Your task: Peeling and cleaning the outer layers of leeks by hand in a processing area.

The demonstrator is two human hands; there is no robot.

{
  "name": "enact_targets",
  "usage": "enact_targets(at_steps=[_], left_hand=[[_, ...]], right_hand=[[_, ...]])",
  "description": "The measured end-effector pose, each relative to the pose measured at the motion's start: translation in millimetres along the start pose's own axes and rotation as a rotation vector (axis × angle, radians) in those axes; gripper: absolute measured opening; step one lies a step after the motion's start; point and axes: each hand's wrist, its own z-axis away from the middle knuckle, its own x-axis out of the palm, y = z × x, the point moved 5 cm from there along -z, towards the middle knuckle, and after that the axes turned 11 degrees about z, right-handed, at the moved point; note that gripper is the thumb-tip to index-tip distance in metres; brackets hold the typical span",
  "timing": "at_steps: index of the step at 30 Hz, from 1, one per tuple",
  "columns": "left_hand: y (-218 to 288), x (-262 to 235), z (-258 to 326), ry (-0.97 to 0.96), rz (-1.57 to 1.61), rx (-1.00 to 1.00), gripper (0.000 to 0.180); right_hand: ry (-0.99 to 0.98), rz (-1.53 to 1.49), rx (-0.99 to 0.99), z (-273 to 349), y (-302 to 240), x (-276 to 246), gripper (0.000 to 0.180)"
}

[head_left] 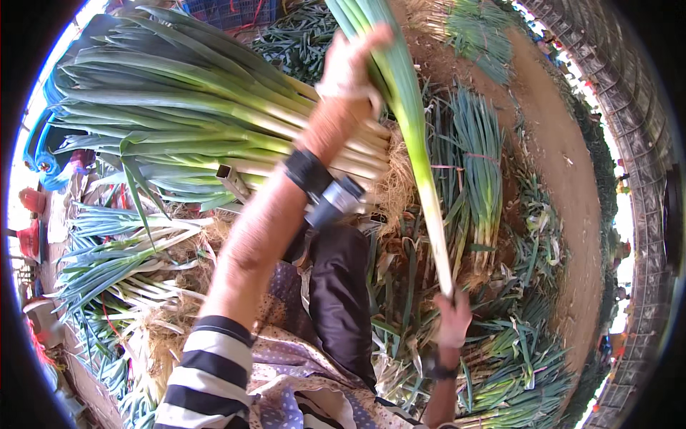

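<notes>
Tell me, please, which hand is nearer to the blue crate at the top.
Left. The left hand holds the leek, right of the blue crate and lower in view; the right hand is much lower, at the leek's white end.

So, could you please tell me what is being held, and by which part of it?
One long leek: the left grip is on its green leafy part, the right grip at its white lower end.
</notes>
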Motion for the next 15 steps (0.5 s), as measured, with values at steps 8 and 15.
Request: enact_targets(at_steps=[8, 15], left_hand=[[184.1, -45.9, -85.2, 0.340, -0.306, 0.334, 0.025], [244.2, -218.8, -86.6, 1.266, -1.213, -0.032, 0.046]], right_hand=[[0.126, -0.222, -0.246, -244.9, -37.3, 71.4, 0.034], [0.029, -0.213, -0.499, -325.5, -81.2, 175.2, 0.029]])
